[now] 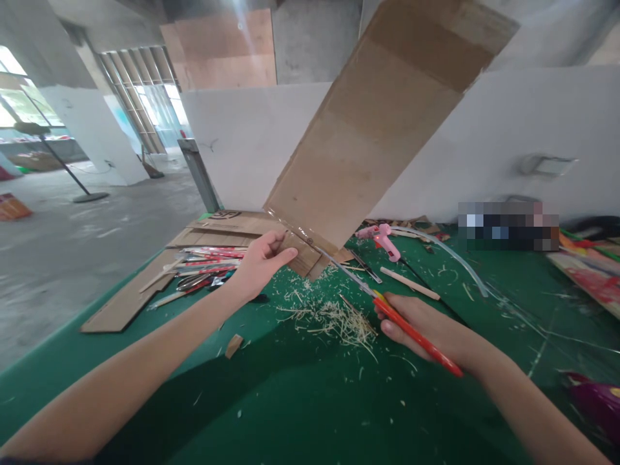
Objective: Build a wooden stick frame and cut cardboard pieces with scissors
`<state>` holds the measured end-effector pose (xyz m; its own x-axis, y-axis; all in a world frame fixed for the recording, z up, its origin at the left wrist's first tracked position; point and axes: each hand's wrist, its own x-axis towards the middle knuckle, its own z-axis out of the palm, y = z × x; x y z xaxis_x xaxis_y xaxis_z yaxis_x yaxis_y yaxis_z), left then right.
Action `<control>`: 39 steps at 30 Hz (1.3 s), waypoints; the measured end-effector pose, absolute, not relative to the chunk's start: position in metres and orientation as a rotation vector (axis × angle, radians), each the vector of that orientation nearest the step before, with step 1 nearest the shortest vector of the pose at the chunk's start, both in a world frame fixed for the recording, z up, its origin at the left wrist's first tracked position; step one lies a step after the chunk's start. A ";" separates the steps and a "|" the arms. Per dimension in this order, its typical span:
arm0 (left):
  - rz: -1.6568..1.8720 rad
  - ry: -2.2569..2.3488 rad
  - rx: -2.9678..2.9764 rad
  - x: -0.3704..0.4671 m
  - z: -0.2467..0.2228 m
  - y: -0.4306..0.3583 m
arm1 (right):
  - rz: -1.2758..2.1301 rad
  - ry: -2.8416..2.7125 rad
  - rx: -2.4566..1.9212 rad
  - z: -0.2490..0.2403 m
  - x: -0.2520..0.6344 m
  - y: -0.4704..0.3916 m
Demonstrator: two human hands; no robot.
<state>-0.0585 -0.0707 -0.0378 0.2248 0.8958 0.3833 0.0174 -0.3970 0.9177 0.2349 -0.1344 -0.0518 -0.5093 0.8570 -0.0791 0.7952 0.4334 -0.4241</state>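
Note:
My left hand (268,259) pinches the lower end of a long brown cardboard piece (365,132), which stands tilted up to the right above the table. Shiny clear tape crosses the board near its bottom, and a small flap (304,258) hangs below my thumb. In my right hand (411,326) is a red-handled tool (411,336) with some yellow near its front and a long, thin metal end. Its tip reaches the cardboard's lower edge, close to my left fingers. Whether the tip is in the board or only against it, I cannot tell.
Wood shavings (339,320) are scattered over the green table (271,400). A pink glue gun (385,240) lies behind, near a wooden stick (409,283) and a clear tube (460,261). Flat cardboard (130,294) and several red-and-white packets (210,258) lie left.

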 end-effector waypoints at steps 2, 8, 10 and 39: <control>1.300 0.857 1.625 -0.058 -0.040 -0.070 | 0.641 -2.514 -1.479 -0.053 0.234 -0.134; 1.295 0.854 1.614 -0.057 -0.043 -0.071 | 0.622 -2.434 -1.504 -0.059 0.232 -0.131; 1.291 0.846 1.622 -0.057 -0.042 -0.071 | 0.620 -2.436 -1.465 -0.059 0.232 -0.131; 1.322 0.945 1.643 -0.060 -0.035 -0.074 | 0.419 -2.349 -1.658 -0.064 0.214 -0.134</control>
